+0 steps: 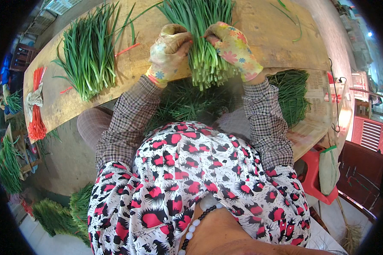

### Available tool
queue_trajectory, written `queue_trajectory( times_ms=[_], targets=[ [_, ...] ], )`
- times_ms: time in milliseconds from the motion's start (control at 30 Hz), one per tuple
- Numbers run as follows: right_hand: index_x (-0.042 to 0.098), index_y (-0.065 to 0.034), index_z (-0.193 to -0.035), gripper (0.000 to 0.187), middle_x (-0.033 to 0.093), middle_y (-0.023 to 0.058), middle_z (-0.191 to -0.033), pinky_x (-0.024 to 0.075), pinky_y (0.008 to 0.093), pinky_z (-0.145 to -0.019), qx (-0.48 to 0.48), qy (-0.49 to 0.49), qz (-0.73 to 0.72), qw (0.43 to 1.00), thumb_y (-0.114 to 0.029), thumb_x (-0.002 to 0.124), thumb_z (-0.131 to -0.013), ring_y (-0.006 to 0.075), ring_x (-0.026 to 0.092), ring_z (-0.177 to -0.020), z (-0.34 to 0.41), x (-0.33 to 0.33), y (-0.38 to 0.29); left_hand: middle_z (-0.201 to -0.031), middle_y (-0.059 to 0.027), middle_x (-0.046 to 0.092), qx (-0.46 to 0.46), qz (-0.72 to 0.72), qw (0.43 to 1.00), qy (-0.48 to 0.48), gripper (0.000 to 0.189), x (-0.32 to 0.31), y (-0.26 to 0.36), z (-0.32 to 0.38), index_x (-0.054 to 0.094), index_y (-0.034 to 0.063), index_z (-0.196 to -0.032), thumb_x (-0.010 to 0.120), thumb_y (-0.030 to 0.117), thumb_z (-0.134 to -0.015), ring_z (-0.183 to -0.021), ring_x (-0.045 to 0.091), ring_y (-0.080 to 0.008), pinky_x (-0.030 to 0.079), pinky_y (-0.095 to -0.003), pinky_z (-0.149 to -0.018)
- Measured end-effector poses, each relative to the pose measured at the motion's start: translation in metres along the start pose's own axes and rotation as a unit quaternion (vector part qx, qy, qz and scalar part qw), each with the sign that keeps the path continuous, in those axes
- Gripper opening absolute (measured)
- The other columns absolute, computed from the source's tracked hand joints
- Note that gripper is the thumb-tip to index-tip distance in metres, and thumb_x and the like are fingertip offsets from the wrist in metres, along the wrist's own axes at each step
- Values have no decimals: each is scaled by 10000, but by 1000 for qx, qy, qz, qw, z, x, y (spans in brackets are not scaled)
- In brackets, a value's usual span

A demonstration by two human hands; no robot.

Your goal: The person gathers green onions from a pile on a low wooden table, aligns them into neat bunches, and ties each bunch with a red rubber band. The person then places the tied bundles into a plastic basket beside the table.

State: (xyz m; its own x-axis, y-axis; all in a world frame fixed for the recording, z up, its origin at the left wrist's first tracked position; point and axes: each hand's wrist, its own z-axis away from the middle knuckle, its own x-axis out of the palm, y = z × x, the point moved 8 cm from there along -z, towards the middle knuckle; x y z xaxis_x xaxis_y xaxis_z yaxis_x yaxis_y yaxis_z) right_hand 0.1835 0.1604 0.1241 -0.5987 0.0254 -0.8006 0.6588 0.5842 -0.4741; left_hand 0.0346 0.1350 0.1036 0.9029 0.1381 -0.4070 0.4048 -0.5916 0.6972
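A thick bunch of green garlic chives (204, 57) lies across the near edge of the wooden table, its pale cut stems pointing at me. My left hand (169, 52), in a soiled flowered glove, is at the bunch's left side with its fingers pinched. On the other side my right hand (231, 49), in a yellow flowered glove, pinches the end of a red tie. Only short bits of the tie show at the fingertips, near the stems. To the left, a second, loose pile of chives (91, 54) rests on the table.
Red strips (37, 105), bound with a cloth, lie at the table's left end. A loose red strip (127, 49) is beside the pile. At right, a plastic crate (319, 105) holds more chives (290, 95). A red stool (316, 178) stands below. Another person's hand (0, 101) shows far left.
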Motion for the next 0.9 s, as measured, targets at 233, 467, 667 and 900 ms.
queue_trajectory(
  times_ms=[233, 467, 667, 900],
  targets=[
    [634, -30, -976, 153, 634, 113, -894, 487, 339, -743, 2, 31, -21, 999, -108, 587, -853, 263, 628, -851, 2, -1, 4, -902, -113, 646, -24, -16, 996, -88, 184, 29, -6, -23, 691, 79, -953, 632, 189, -819, -878, 627, -277, 501, -367, -741],
    [648, -8, -983, 138, 664, 48, -894, 484, 255, -753, 160, 93, -208, 960, -79, 605, -872, 123, 603, -825, 7, 10, 33, -914, -108, 676, -144, 37, 982, -115, 233, 40, -30, -30, 685, 58, -972, 638, 245, -840, -845, 655, -227, 507, -312, -744],
    [656, -40, -943, 130, 648, 93, -878, 496, 313, -728, 89, 105, -153, 979, -134, 621, -860, 216, 631, -825, 6, 10, 21, -899, -31, 673, -234, 256, 935, -78, 216, 42, -42, -16, 662, 5, -996, 655, 173, -860, -831, 608, -96, 491, -239, -737],
    [639, -5, -968, 160, 648, 85, -864, 486, 281, -741, 85, 51, -84, 992, -107, 638, -845, 164, 627, -824, 3, 6, 16, -956, -26, 658, -275, 345, 896, -59, 198, 45, -44, -9, 642, 4, -1044, 629, 121, -884, -882, 593, -83, 476, -216, -812]
  ],
)
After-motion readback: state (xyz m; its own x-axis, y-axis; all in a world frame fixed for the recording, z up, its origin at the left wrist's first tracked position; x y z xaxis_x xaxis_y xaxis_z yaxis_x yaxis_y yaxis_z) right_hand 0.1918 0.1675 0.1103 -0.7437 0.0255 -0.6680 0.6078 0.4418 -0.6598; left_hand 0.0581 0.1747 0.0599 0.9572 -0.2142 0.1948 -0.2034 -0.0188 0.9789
